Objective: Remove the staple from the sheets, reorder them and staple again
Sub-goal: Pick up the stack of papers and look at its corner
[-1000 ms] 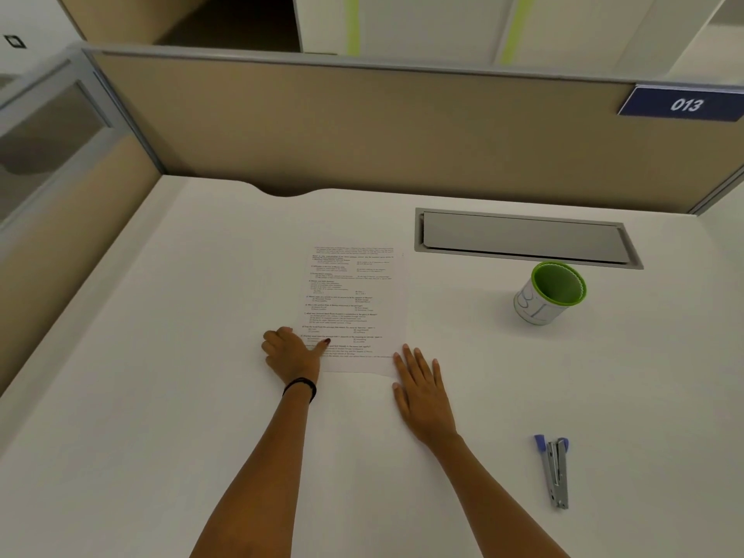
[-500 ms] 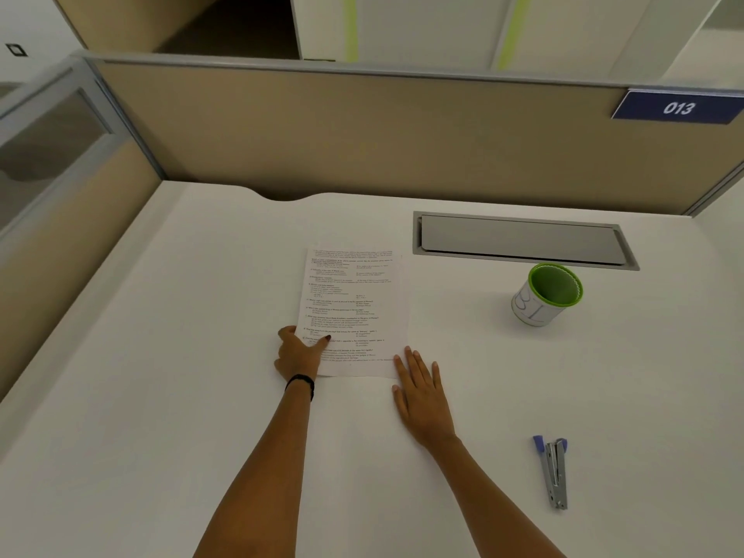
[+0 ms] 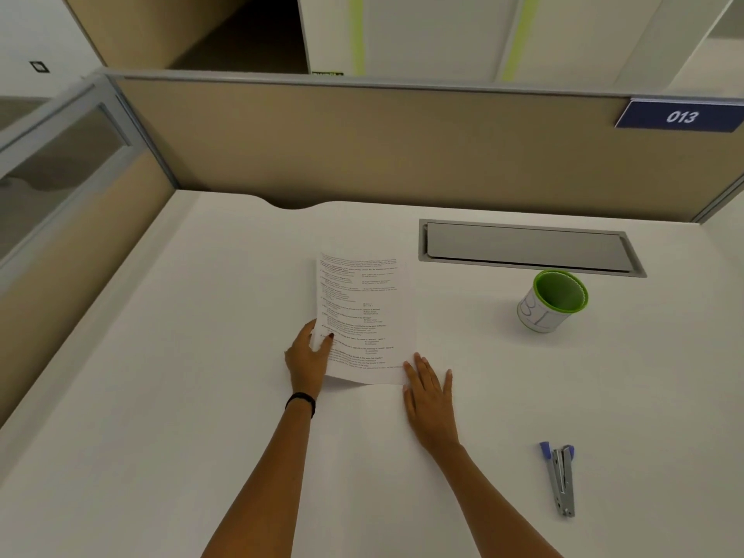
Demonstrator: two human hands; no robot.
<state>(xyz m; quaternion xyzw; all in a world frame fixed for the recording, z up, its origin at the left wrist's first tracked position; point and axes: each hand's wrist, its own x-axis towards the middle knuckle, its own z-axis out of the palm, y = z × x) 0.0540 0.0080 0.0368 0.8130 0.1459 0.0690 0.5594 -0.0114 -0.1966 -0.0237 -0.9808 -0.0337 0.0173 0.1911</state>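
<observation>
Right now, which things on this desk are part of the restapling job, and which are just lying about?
Part of the job:
printed sheets, gripped at their left edge by the left hand
right hand, flat on the desk by the sheets' near right corner
stapler

Lying about:
green-lined cup
closed cable hatch

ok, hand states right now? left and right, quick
Left hand: closed on the left edge of the sheets, lifting it.
Right hand: open, flat on the desk, holding nothing.
</observation>
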